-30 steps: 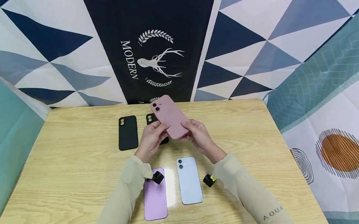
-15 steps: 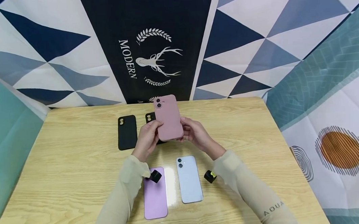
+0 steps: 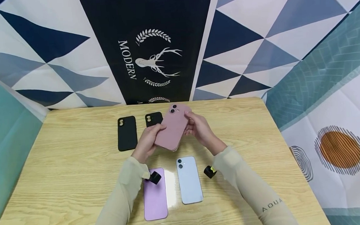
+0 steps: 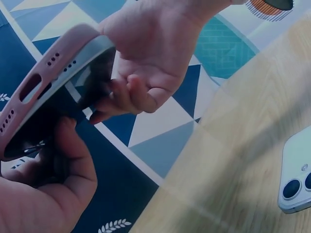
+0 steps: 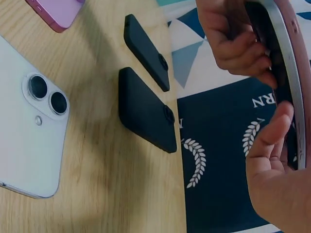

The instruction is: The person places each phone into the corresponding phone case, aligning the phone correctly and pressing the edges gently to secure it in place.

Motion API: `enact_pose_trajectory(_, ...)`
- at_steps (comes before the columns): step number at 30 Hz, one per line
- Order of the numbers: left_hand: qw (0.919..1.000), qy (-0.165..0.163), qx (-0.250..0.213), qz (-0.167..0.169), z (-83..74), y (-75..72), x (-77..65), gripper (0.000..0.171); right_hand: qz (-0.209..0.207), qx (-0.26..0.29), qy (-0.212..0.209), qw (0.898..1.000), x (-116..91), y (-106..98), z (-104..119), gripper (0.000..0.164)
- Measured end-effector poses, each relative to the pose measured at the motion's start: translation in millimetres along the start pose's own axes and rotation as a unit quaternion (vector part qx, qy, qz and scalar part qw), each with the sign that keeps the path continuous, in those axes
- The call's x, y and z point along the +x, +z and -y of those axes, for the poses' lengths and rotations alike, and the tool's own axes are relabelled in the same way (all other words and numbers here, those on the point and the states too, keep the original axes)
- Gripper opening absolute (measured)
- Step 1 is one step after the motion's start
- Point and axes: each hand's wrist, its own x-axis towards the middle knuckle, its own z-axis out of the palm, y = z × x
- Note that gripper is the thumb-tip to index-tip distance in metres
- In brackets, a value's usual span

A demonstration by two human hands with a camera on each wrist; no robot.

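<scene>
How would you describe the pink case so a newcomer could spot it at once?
Find the wooden table in front of the dark deer-head panel. Over its far half, the left hand and right hand hold the pink case, a phone against its inner side. Only it is dusty pink; the two black cases, lilac item and light blue phone lie on the table.

a pink phone case, with black cases at its nine and ten o'clock, lilac phone at seven, blue-and-white triangle-patterned cloth at two.
</scene>
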Motion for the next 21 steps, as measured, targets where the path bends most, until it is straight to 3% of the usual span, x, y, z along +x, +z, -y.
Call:
enact_pose_trajectory(6,0.9990,-0.021,0.024,0.031,-1.3,-4.0,-1.0,0.019,-0.010,0.021,-0.021,0.999,-0.5,-5.3,-0.2,0.040)
enact_pose_trajectory(12,0.9985,-0.020,0.025,0.043,-4.2,-6.7,-2.3,0.021,-0.015,0.041,-0.034,0.998,-2.1,-4.9,0.9,0.039)
enact_pose_trajectory(18,0.9988,-0.003,-0.041,0.026,-8.3,-8.0,-4.2,0.020,-0.014,0.087,-0.065,0.994,-3.8,-2.4,0.7,0.043)
enact_pose_trajectory(21,0.9962,0.016,-0.077,0.038,-10.6,-9.9,-5.4,0.023,-0.024,0.115,-0.079,0.990,-5.0,-1.5,0.3,0.042)
